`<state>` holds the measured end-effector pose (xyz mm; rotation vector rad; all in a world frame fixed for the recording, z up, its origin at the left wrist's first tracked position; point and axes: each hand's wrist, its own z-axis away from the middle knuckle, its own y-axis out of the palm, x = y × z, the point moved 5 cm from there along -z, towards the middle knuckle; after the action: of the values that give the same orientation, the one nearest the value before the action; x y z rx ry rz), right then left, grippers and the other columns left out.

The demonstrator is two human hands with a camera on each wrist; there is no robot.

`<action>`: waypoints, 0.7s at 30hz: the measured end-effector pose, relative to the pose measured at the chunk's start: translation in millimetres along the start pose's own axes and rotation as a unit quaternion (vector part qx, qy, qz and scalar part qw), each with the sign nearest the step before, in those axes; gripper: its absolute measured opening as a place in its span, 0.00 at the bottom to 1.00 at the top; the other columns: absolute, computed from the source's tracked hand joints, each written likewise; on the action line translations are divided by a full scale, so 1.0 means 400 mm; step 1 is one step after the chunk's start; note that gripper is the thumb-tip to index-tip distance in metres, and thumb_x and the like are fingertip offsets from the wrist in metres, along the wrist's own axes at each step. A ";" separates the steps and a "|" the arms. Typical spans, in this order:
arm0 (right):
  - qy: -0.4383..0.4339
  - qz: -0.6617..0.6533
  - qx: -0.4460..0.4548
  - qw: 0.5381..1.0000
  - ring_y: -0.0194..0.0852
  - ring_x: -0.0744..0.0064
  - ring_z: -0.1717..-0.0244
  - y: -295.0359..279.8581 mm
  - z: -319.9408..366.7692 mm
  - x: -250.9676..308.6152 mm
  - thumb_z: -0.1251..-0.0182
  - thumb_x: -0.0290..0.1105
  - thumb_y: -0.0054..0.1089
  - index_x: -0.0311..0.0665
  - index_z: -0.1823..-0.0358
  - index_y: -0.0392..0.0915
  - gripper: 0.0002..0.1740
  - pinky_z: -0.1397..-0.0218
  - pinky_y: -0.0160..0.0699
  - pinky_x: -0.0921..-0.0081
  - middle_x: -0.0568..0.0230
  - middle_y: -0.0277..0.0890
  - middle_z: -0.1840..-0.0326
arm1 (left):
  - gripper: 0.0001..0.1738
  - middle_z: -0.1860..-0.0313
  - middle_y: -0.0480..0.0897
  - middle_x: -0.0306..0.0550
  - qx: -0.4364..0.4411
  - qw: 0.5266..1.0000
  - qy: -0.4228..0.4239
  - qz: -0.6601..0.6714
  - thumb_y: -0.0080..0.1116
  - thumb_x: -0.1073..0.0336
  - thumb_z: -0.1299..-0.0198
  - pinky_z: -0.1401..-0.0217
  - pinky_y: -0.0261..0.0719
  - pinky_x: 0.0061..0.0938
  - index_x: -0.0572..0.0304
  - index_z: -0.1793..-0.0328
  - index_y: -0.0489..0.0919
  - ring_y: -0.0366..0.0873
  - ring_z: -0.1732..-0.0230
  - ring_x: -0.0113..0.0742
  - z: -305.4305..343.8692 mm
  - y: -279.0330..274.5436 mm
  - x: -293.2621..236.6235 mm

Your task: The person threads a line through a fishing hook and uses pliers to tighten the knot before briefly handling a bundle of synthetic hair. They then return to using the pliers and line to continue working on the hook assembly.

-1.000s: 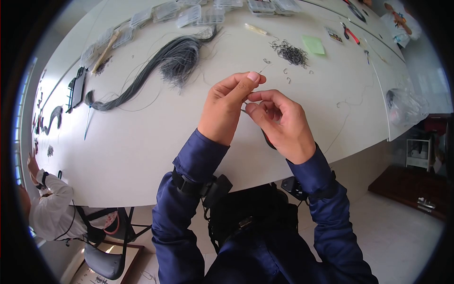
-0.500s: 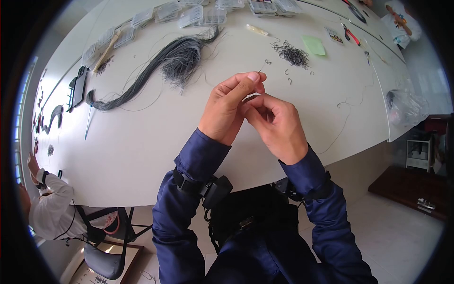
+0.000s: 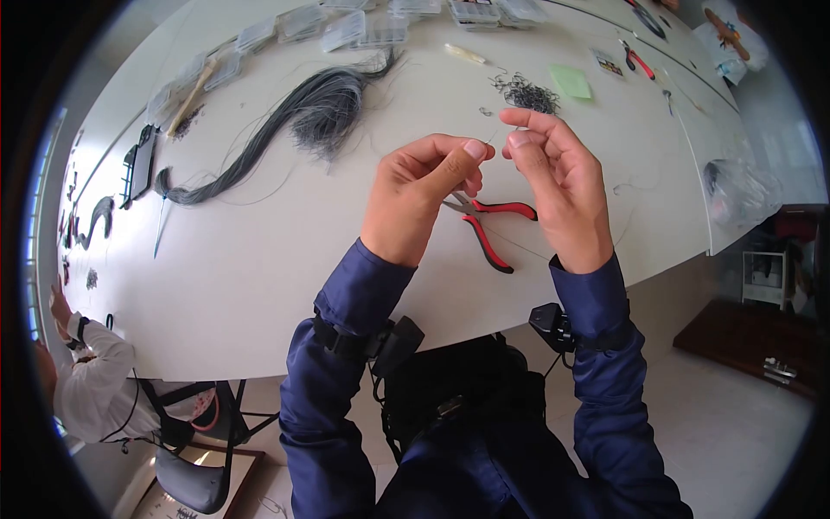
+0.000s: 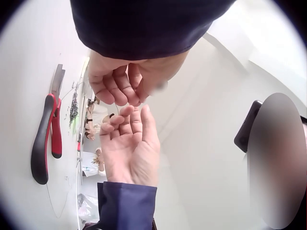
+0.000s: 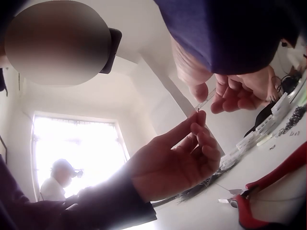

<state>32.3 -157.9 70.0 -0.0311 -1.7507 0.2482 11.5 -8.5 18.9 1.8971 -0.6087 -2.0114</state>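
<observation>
Thumb and forefinger of the left hand [image 3: 424, 195] pinch a tiny dark piece [image 5: 198, 110], mostly hidden by the fingertips. A short thin strand [image 3: 494, 137] rises from that pinch. Just to the right is the right hand [image 3: 566, 186], palm turned inward; in the right wrist view its thumb and fingers stand apart, fingers loosely bent. Whether a fine thread touches them is too small to tell. Red-and-black pliers [image 3: 491, 242] lie on the table below and between the hands, jaws partly behind the left hand.
Beyond the hands lie a pile of small dark hooks [image 3: 526, 93], a green paper [image 3: 571, 81] and a bundle of grey strands [image 3: 259, 130]. Clear plastic boxes [image 3: 346, 32] line the far side. Another person [image 3: 95, 372] sits at the left.
The right hand has moved up and to the right, away from the left palm, and its fingers have spread. The pliers, mostly covered before, now show. The left hand has barely moved.
</observation>
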 end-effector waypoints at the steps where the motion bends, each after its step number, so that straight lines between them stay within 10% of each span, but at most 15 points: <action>1: 0.001 0.001 0.016 1.000 0.70 0.84 0.68 -0.001 -0.005 -0.003 0.28 0.37 0.61 0.32 0.57 0.82 0.13 0.61 0.69 0.82 0.71 0.81 0.69 | 0.11 0.69 0.83 0.38 0.002 1.000 -0.007 0.003 0.63 0.63 0.32 0.59 0.77 0.21 0.66 0.55 0.86 0.76 0.67 0.23 0.002 0.005 0.002; 9: -0.036 0.016 0.032 0.999 0.72 0.83 0.70 0.006 0.001 -0.016 0.27 0.39 0.60 0.33 0.58 0.81 0.14 0.62 0.70 0.82 0.69 0.81 0.70 | 0.11 0.69 0.82 0.38 0.000 0.999 -0.026 0.026 0.62 0.63 0.31 0.61 0.77 0.22 0.66 0.54 0.85 0.77 0.68 0.24 -0.002 0.000 0.012; 14: 0.225 -0.066 0.143 0.962 0.71 0.80 0.75 0.052 0.102 0.003 0.24 0.43 0.56 0.33 0.38 0.68 0.24 0.66 0.71 0.81 0.63 0.81 0.73 | 0.12 0.69 0.76 0.36 0.018 0.987 -0.022 0.161 0.57 0.60 0.28 0.63 0.73 0.23 0.63 0.53 0.81 0.72 0.68 0.25 0.004 0.008 -0.015; 21: 0.125 -0.352 -0.095 0.923 0.70 0.66 0.37 -0.017 0.123 0.006 0.21 0.41 0.46 0.34 0.33 0.68 0.23 0.30 0.67 0.63 0.56 0.74 0.38 | 0.09 0.72 0.66 0.32 0.124 0.978 0.000 0.169 0.52 0.64 0.26 0.68 0.55 0.20 0.60 0.56 0.79 0.57 0.71 0.22 0.016 0.013 -0.043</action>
<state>-15.4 -171.6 65.1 0.4055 -1.4215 -0.4377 6.1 -3.8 36.5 1.7739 -1.1434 -1.7829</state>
